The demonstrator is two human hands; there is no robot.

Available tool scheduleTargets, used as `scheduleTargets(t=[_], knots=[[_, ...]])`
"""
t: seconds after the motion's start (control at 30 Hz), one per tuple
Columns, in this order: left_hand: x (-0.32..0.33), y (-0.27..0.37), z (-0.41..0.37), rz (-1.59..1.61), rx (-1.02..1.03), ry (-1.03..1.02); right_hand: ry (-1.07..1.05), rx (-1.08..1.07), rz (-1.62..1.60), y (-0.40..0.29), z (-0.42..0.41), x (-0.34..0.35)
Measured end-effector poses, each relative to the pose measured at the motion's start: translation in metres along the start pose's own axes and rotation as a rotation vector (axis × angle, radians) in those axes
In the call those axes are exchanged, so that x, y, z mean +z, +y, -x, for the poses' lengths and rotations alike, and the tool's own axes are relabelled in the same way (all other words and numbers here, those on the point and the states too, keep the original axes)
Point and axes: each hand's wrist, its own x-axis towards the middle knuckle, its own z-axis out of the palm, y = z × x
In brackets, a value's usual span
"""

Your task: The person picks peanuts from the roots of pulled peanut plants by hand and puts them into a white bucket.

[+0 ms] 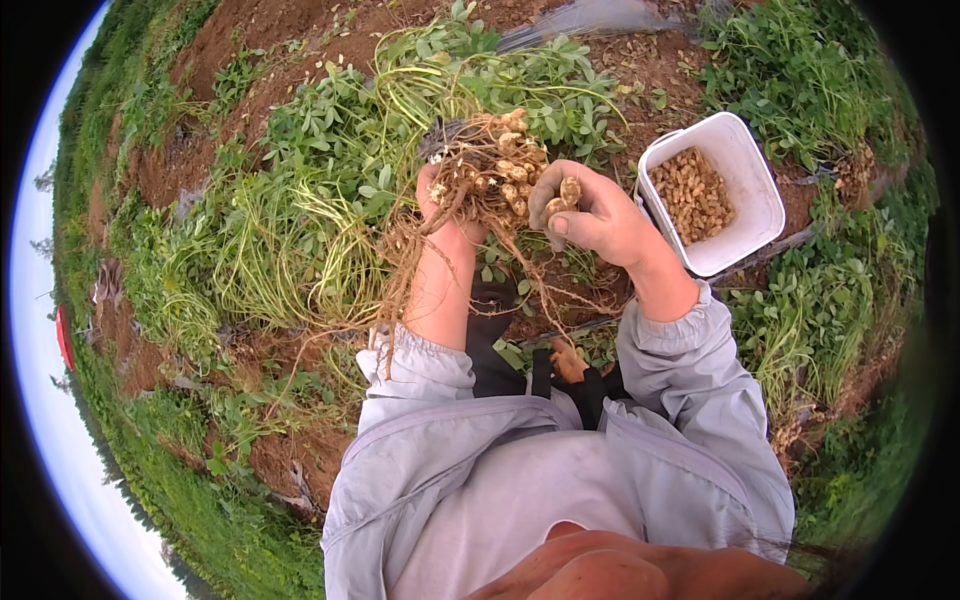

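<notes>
My left hand [439,196] grips an uprooted peanut plant by its base, and the roots partly cover the fingers. Pale peanut pods [514,169] cluster among the tangled roots [461,176], which face up towards me. Thin root strands trail down over my left wrist. Beside the cluster, on its right, my right hand [592,214] has curled around a few loose peanut pods [564,196], held between thumb and fingers. A white plastic bucket [757,191] stands just right of that hand, partly filled with peanuts in the shell [691,196].
Pulled peanut plants [300,240] lie heaped at the left and beyond my hands. More green plants [817,300] are on the right, near the bucket. Plastic mulch film [592,19] crosses the reddish soil [247,37] at the top. A red object [64,337] shows far left.
</notes>
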Motion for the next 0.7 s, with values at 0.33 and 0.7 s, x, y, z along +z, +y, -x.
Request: scheduleTargets(t=[0.33,0.7], knots=[[-0.021,-0.012,-0.006,-0.028,0.006,0.156,0.246,-0.051,1.201,0.026,-0.036,-0.012],[-0.005,-0.021,0.002,-0.025,-0.039,-0.048,0.080,-0.214,0.836,0.009,-0.008,0.003]])
